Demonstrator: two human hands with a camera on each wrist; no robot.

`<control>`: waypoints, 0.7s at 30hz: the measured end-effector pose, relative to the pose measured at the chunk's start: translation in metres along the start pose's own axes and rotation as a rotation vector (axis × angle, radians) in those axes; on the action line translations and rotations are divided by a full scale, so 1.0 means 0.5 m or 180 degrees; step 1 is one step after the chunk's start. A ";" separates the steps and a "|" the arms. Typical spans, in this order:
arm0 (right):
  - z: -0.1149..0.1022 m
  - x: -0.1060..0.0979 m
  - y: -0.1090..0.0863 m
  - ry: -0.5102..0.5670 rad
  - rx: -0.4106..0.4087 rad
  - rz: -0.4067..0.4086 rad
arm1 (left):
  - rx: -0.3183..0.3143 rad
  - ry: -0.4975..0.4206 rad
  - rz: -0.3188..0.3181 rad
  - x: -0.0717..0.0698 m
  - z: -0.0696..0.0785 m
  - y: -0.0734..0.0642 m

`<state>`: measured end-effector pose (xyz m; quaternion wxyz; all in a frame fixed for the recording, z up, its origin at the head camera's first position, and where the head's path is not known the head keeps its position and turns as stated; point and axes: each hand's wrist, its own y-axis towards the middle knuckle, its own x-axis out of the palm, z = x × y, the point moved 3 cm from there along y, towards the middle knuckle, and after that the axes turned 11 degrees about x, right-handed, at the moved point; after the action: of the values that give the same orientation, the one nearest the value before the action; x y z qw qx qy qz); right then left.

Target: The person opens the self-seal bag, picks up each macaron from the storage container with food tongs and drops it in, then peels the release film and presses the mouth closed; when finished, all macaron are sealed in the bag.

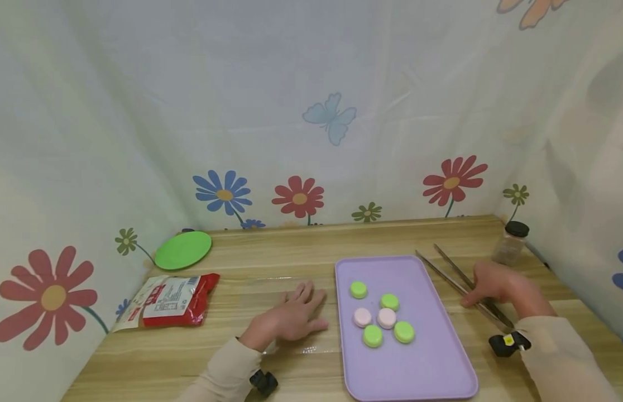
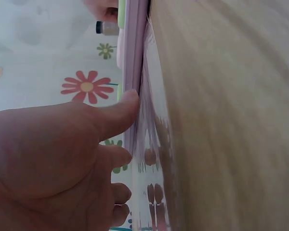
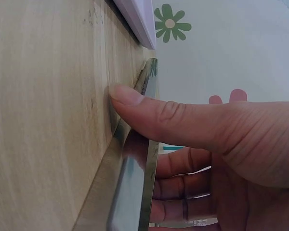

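Note:
My left hand (image 1: 293, 317) lies over a clear plastic container (image 1: 263, 290), its fingers fairly straight. In the left wrist view the thumb reaches the side of the purple tray (image 2: 131, 57), and the fingertips are at the clear plastic (image 2: 156, 207). My right hand (image 1: 497, 282) holds metal tongs (image 1: 444, 273) on the table right of the tray, thumb on one side and fingers on the other. The tongs' arms spread apart toward the back. On the tray are several green macarons (image 1: 373, 336) and two pale pink macarons (image 1: 387, 318).
A red and white snack bag (image 1: 173, 301) lies at the left, with a green plate (image 1: 183, 250) behind it. A jar with a black lid (image 1: 511, 244) stands at the back right. Flowered curtains (image 1: 271, 139) enclose the wooden table (image 1: 291, 245).

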<state>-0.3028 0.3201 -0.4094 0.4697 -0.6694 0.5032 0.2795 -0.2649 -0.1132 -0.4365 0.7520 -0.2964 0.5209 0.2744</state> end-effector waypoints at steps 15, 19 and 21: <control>-0.001 -0.011 -0.002 -0.0259 0.0099 -0.0001 | 0.0016 -0.0250 0.0076 0.011 0.007 0.004; -0.001 -0.011 0.000 -0.0347 0.0138 -0.0019 | 0.0048 -0.0392 0.0240 0.015 0.005 0.003; 0.000 -0.011 0.001 -0.0372 0.0152 -0.0024 | 0.0050 -0.0443 0.0328 0.017 0.003 0.005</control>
<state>-0.3050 0.3225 -0.4052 0.5151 -0.6424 0.4789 0.3043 -0.2632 -0.1096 -0.4445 0.7736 -0.2435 0.4841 0.3285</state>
